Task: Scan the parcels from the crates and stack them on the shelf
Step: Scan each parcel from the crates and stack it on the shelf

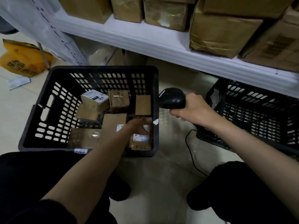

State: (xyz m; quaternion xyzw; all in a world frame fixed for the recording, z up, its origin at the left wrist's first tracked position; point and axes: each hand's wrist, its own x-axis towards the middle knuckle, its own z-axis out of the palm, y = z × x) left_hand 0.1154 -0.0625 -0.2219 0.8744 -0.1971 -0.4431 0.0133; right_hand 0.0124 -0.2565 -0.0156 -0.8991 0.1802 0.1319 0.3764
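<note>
Reaching down inside the black crate (48,104), left hand (135,125) over a labelled parcel (140,139) by the right-hand wall (blurred; cannot tell if fingers are curled or flat). Bare crate bottom between the other parcels. Gripping a black scanner (172,98) with right hand (192,109), fingers wrapped round its handle, between both crates, below the white shelf (161,44) edge.

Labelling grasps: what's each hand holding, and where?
Right hand grips the black handheld barcode scanner by its handle. Left hand reaches a labelled brown cardboard parcel; grip unclear.
</note>
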